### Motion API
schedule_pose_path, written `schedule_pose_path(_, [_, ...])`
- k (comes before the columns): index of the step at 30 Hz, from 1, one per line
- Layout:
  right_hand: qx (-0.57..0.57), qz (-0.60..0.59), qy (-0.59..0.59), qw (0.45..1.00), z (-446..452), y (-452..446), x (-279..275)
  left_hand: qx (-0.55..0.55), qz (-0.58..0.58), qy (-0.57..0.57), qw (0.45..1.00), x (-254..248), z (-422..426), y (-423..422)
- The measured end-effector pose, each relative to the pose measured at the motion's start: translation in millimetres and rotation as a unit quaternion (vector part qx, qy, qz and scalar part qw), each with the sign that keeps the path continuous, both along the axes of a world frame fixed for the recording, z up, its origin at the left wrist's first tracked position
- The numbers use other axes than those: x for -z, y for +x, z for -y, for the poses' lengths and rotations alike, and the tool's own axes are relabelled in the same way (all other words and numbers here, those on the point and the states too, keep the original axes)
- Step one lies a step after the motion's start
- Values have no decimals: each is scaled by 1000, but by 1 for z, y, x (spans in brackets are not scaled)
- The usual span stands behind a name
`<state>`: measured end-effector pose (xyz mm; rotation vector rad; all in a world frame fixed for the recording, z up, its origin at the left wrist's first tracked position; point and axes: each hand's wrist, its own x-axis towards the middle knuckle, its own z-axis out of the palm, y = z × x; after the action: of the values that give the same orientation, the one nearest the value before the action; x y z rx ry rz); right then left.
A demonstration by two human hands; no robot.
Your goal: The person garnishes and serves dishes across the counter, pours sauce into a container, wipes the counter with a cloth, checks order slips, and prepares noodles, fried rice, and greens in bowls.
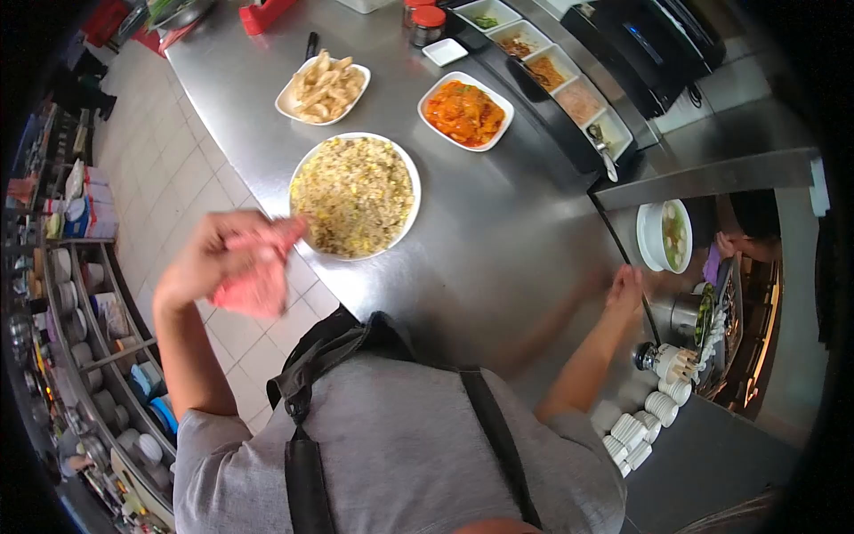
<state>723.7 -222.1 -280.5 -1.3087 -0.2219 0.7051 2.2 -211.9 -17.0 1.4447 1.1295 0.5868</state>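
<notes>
My left hand (200,260) is closed around a crumpled pink cloth (253,283), held beside the left rim of a round white plate of fried rice (356,196). A corner of the cloth reaches the rim; whether it touches cannot be told. Some blur covers the cloth. My right hand (625,289) is over the right part of the steel counter, fingers loosely curled together, nothing visible in them. Nearest to it is a white bowl of soup (673,236). Behind the rice are a white dish of pale fried pieces (322,89) and a white dish of orange-red saucy food (464,111).
The steel counter (498,205) carries a condiment tray (544,71), red-lidded jars (427,27) and a small white dish (444,52). Stacked white cups (642,427) stand at lower right. Another person's hand (727,245) is beyond the soup. Shelves (107,347) line the left side.
</notes>
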Motion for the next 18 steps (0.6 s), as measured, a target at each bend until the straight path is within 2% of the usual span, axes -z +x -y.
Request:
schedule_pose_path(1, [-50, 26, -48, 997, 15, -31, -10, -42, -63, 21, 997, 4, -5, -20])
schedule_pose_path(3, [-6, -39, -62, 997, 22, -107, -12, -94, -176, 70, 977, 21, -24, -52])
schedule_pose_path(5, [-112, -48, -50, 991, 25, -187, -37, -120, -257, 101, 953, 55, -52, -77])
schedule_pose_path(6, [-127, 6, -71, 989, 14, -231, -39, -132, -290, 105, 942, 82, -69, -87])
schedule_pose_path(7, [-141, 60, -94, 984, -4, -273, -41, -126, -272, 76, 951, 119, -88, -100])
schedule_pose_path(8, [-286, 132, -93, 945, -18, -304, -49, -123, -275, 107, 948, 138, -100, -93])
schedule_pose_path(9, [-423, 201, -89, 879, -31, -333, -62, -99, -256, 129, 953, 168, -118, -92])
schedule_pose_path(11, [-519, 174, -125, 827, -60, -388, -96, -44, -232, 112, 965, 178, -146, -65])
schedule_pose_path(12, [-545, 211, -150, 798, -75, -401, -98, -35, -212, 86, 973, 179, -155, -50])
schedule_pose_path(15, [-599, 294, -195, 719, -106, -422, -95, -39, 8, -10, 999, 181, -170, -17])
schedule_pose_path(16, [-609, 309, -191, 705, -112, -422, -88, -12, -40, -13, 999, 171, -170, -12])
schedule_pose_path(18, [-604, 372, -158, 687, -108, -421, -95, -17, 33, -36, 999, 174, -164, -5])
